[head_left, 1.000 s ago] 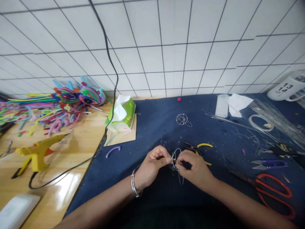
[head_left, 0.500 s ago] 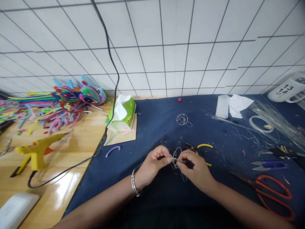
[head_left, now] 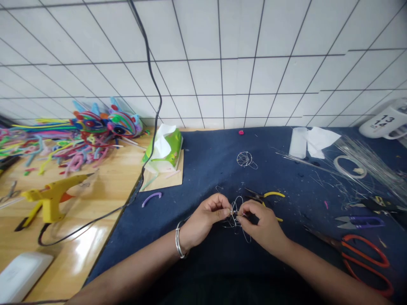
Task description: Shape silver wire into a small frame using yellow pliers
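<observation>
My left hand pinches thin silvery wire between thumb and forefinger, just above the dark blue cloth. From the other side my right hand grips the same wire, its fingertips close to the left ones. Loops and loose ends of the wire stick out above and below the fingers; the exact point of hold is partly hidden. Behind the right hand lie pliers with yellow handles, partly covered by it. Farther back on the cloth rests a round wire piece with crossing strands.
To the right lie orange-handled scissors, purple thread snips, a wire bundle and a white mug. At left are a yellow glue gun, a tissue pack and colourful pipe cleaners. A black cable hangs in front.
Both hands stay close together on the wire, with only slight finger movement; the wire loops have shifted a little. The whole view has moved slightly.
</observation>
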The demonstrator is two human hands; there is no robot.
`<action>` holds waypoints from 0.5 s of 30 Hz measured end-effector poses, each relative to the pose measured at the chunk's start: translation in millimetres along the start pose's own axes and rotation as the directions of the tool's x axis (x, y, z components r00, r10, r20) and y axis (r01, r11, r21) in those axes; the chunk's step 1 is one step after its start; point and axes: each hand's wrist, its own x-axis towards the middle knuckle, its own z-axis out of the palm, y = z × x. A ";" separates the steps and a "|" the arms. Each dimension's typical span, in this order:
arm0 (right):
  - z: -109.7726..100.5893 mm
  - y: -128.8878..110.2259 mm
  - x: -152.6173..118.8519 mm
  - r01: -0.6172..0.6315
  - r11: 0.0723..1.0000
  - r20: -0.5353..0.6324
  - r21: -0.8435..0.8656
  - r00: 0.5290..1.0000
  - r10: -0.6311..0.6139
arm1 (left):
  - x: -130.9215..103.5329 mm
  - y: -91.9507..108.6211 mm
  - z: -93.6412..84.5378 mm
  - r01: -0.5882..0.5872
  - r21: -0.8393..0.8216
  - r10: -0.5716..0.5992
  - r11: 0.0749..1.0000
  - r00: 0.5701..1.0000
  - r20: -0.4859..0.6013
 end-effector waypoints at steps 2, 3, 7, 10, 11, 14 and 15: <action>-0.4 0.0 0.2 0.011 1.000 0.014 -0.007 1.000 -0.011 | 0.0 -0.7 0.3 0.009 -0.015 -0.009 1.000 1.000 -0.004; -0.4 0.0 0.3 0.018 1.000 0.021 -0.012 1.000 -0.018 | -0.1 -1.0 0.5 0.012 -0.026 -0.013 1.000 1.000 -0.009; -0.3 0.4 1.3 0.036 0.999 0.051 -0.039 0.998 -0.034 | -0.9 -2.1 0.9 0.028 -0.073 -0.030 0.997 0.999 -0.033; -0.7 1.2 1.7 0.031 0.997 0.064 -0.068 0.998 -0.027 | -1.2 -3.2 0.6 0.040 -0.105 -0.044 0.994 0.998 -0.033; -0.8 1.6 1.7 0.027 0.997 0.065 -0.078 0.998 -0.022 | -1.3 -3.6 0.6 0.042 -0.119 -0.045 0.992 0.999 -0.030; -0.4 2.9 1.4 0.013 0.995 0.061 -0.102 0.998 -0.007 | -1.3 -4.6 0.9 0.033 -0.155 -0.036 0.987 0.999 -0.020; -0.1 3.1 1.3 0.007 0.995 0.057 -0.104 0.998 -0.001 | -1.3 -4.6 1.2 0.028 -0.156 -0.031 0.987 0.999 -0.017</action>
